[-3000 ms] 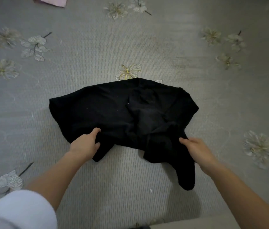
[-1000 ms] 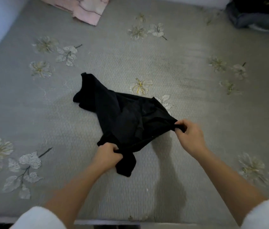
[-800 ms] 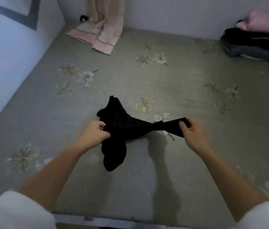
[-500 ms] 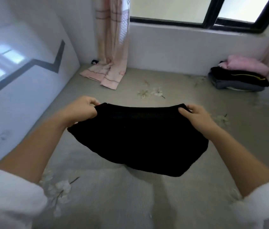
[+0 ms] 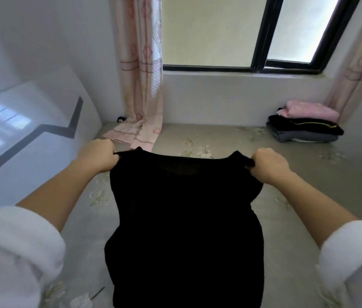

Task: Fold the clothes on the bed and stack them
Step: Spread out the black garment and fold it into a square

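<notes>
The top (image 5: pixel 184 218) is plain black. The bedspread (image 5: pixel 309 196) is grey with pale cream flowers. The curtain (image 5: pixel 140 63) is pink with darker pink bands. The pile (image 5: pixel 304 127) shows pink, then black with a yellow line, then grey. The sleeves (image 5: pixel 15 252) are white, the window frame (image 5: pixel 261 34) black.

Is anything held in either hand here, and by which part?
Yes: a black garment, held up by its two top corners. The left hand grips the left corner, the right hand the right, and it hangs between them.
</notes>
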Demonstrator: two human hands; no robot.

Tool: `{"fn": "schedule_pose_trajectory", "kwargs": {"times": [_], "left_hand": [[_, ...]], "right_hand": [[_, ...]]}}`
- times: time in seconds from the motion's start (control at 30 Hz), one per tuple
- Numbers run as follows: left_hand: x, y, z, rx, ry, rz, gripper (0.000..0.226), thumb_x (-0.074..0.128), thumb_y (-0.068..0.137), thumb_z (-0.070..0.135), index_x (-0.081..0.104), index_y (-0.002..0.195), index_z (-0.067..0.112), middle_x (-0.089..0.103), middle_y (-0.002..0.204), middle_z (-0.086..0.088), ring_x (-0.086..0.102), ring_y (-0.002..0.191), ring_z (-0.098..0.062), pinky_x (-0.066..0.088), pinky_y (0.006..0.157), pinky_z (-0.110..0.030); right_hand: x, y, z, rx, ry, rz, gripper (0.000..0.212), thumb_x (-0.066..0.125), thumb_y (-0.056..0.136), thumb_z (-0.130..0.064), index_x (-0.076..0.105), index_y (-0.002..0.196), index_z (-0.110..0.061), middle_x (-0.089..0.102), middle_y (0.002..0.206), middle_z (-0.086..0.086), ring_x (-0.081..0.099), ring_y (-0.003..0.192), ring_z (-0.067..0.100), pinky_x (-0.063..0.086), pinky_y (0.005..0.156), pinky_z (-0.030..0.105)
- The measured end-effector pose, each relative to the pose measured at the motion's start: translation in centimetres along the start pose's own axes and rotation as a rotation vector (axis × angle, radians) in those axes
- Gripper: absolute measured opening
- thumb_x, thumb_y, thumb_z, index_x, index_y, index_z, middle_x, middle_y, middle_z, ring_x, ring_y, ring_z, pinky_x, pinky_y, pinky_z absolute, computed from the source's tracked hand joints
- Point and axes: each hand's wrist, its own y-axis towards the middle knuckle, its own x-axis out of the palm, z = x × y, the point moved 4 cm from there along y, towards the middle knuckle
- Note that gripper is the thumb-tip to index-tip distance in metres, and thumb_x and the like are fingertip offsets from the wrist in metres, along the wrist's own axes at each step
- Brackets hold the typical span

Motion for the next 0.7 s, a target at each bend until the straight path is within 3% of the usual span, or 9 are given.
{"fn": "schedule_pose_trajectory", "kwargs": {"times": [0.1, 0.17, 0.23, 0.3, 0.37, 0.43, 0.5, 0.6, 0.7], "left_hand": [[0.5, 2.4, 0.0, -0.102, -0.291, 0.073, 0.028, 0.052, 0.094, 0.019, 0.061, 0.07, 0.009, 0.064, 0.078, -0.02, 0.058, 0.068, -0.033, 0.035, 0.051, -0.027], [0.5, 4.1, 0.7, -0.237, -0.798, 0.062, 0.022, 0.046, 0.098, 0.015, 0.061, 0.083, 0.008, 0.056, 0.067, -0.017, 0.059, 0.047, -0.024, 0.036, 0.038, -0.02], [-0.3, 5.7, 2.1, -0.323, -1.156, 0.07, 0.017, 0.038, 0.102, 0.015, 0.055, 0.1, 0.013, 0.046, 0.064, -0.011, 0.049, 0.029, -0.008, 0.037, 0.031, -0.015], [-1.7, 7.0, 3.4, -0.278, -1.314, 0.151, 0.02, 0.032, 0.104, 0.016, 0.049, 0.113, 0.016, 0.052, 0.069, -0.012, 0.056, 0.036, -0.005, 0.048, 0.039, -0.017], [-3.0, 7.4, 3.7, -0.128, -1.177, 0.37, 0.027, 0.033, 0.101, 0.014, 0.056, 0.116, 0.012, 0.064, 0.089, -0.015, 0.067, 0.065, -0.014, 0.055, 0.062, -0.025], [-3.0, 6.7, 3.0, 0.002, -0.895, 0.553, 0.03, 0.037, 0.096, 0.01, 0.063, 0.11, 0.007, 0.066, 0.1, -0.014, 0.063, 0.088, -0.024, 0.046, 0.074, -0.025], [-0.7, 5.4, 2.2, 0.05, -0.821, 0.559, 0.03, 0.041, 0.094, 0.01, 0.066, 0.109, 0.007, 0.066, 0.099, -0.007, 0.058, 0.088, -0.021, 0.041, 0.074, -0.021], [5.0, 2.9, 1.0, 0.06, -0.786, 0.43, 0.03, 0.047, 0.093, 0.007, 0.067, 0.115, 0.009, 0.063, 0.1, 0.004, 0.054, 0.089, -0.007, 0.036, 0.072, -0.001], [12.1, 0.0, -0.6, 0.023, -0.753, 0.266, 0.027, 0.05, 0.096, 0.01, 0.069, 0.115, 0.01, 0.07, 0.101, -0.012, 0.063, 0.092, -0.029, 0.044, 0.072, -0.027]], "right_hand": [[0.0, 2.4, 0.5, 0.146, 0.028, 0.125, 0.017, 0.052, 0.091, -0.024, 0.066, 0.091, -0.014, 0.05, 0.106, 0.013, 0.05, 0.105, 0.034, 0.04, 0.076, 0.038], [-0.3, 4.4, 1.0, 0.33, 0.404, 0.041, 0.02, 0.048, 0.092, -0.024, 0.06, 0.088, -0.008, 0.06, 0.093, 0.017, 0.062, 0.081, 0.033, 0.045, 0.062, 0.032], [-0.9, 6.1, 0.4, 0.443, 0.994, -0.056, 0.02, 0.047, 0.094, -0.018, 0.055, 0.088, -0.001, 0.06, 0.067, 0.018, 0.059, 0.049, 0.027, 0.047, 0.049, 0.03], [-2.6, 7.3, -0.1, 0.403, 1.295, 0.113, 0.014, 0.047, 0.094, -0.011, 0.056, 0.085, -0.006, 0.059, 0.063, 0.013, 0.056, 0.049, 0.025, 0.047, 0.054, 0.032], [-4.6, 7.0, -0.1, 0.238, 1.102, 0.427, 0.019, 0.047, 0.087, -0.005, 0.057, 0.077, -0.017, 0.058, 0.068, 0.005, 0.052, 0.064, 0.022, 0.037, 0.061, 0.027], [-4.9, 5.5, 0.0, 0.12, 0.903, 0.599, 0.026, 0.046, 0.08, -0.004, 0.065, 0.082, -0.021, 0.062, 0.073, 0.003, 0.053, 0.072, 0.021, 0.031, 0.061, 0.027], [-3.0, 4.1, 0.5, 0.076, 0.845, 0.583, 0.034, 0.049, 0.082, -0.003, 0.071, 0.103, -0.017, 0.071, 0.091, 0.008, 0.06, 0.088, 0.024, 0.034, 0.066, 0.026], [2.5, 2.5, 1.1, 0.061, 0.747, 0.389, 0.035, 0.05, 0.092, -0.007, 0.065, 0.122, -0.017, 0.069, 0.109, 0.013, 0.059, 0.103, 0.034, 0.036, 0.071, 0.029], [8.7, 0.6, 1.6, 0.119, 0.621, 0.216, 0.038, 0.052, 0.095, -0.012, 0.058, 0.132, -0.019, 0.052, 0.138, 0.015, 0.054, 0.117, 0.036, 0.041, 0.09, 0.036]]}}
